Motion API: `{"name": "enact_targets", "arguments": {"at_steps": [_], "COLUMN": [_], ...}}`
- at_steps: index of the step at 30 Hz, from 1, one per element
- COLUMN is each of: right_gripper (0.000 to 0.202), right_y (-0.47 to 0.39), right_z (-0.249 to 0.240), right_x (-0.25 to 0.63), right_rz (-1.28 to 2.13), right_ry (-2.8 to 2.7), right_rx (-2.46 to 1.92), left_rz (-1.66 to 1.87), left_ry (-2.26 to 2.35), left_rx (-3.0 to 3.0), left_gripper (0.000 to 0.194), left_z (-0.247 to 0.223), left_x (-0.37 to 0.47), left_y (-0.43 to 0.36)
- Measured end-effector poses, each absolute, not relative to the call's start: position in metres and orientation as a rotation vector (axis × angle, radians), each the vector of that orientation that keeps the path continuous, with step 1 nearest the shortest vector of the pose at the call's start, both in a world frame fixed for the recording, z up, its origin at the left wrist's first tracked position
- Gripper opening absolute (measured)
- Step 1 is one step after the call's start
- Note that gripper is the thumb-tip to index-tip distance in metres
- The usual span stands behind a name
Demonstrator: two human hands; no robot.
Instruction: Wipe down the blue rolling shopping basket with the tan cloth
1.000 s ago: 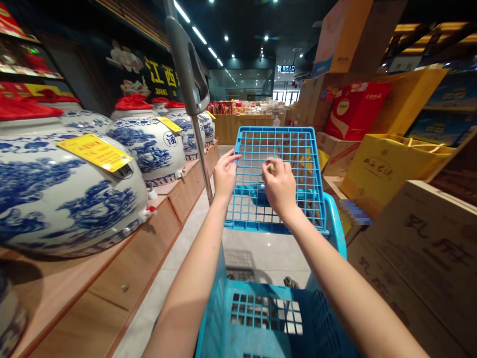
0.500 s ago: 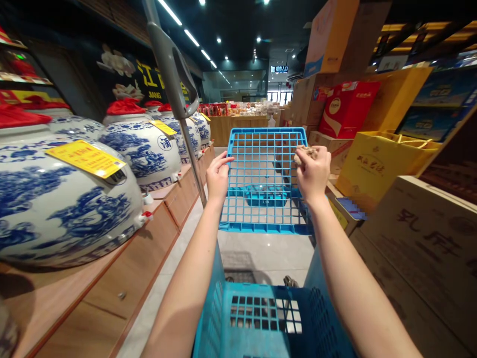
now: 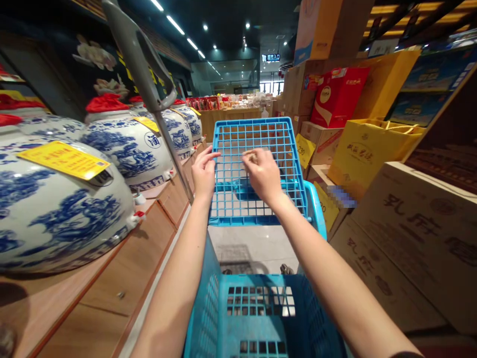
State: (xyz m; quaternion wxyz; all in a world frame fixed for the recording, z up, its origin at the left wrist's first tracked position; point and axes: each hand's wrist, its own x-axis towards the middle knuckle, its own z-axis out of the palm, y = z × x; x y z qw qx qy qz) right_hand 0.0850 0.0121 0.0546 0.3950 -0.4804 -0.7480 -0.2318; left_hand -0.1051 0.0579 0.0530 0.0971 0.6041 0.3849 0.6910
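A blue plastic shopping cart stands before me, its upper grid panel tilted above the lower basket. At the panel's left rim is my left hand, with thumb and fingers closed over the edge. My right hand is closed around a small crumpled beige-brown cloth, in front of the bars at the panel's middle. Most of the cloth is hidden by the fingers, so whether it touches the bars is unclear. Grey pole handle rises at the cart's left.
Large blue-and-white jars with red cloth tops line a wooden counter on the left. Stacked cartons, a yellow gift bag and a red box crowd the right. Tiled floor shows beyond the cart.
My right hand has moved left with the cloth, from the panel's right rim to its middle. The left hand stays at the left rim. The view has shifted slightly.
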Motion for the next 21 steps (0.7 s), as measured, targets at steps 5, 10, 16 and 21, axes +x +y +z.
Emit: {"name": "enact_targets", "arguments": {"at_steps": [5,10,16,21], "right_gripper": [0.043,0.042,0.039,0.031], "right_y": [0.026,0.022,-0.001,0.018], "right_z": [0.067,0.053,0.042,0.056], "right_x": [0.152,0.112,0.038,0.091], "right_rz": [-0.523,-0.467,-0.541,-0.531], "right_ry": [-1.482,-1.691,-2.196,-1.933], "right_rx": [-1.399,-1.29,-1.103,-1.194], "left_rz": [2.05,2.025,1.99,1.976], "left_ry": [1.151,1.165,1.185,1.226], "left_rx": [1.814,1.83,1.842,1.873], "left_gripper": [0.033,0.035,0.035,0.033], "left_z": [0.053,0.054,0.054,0.052], "left_x": [-0.104,-0.103,-0.106,-0.108], "left_y": [0.062,0.065,0.066,0.07]}}
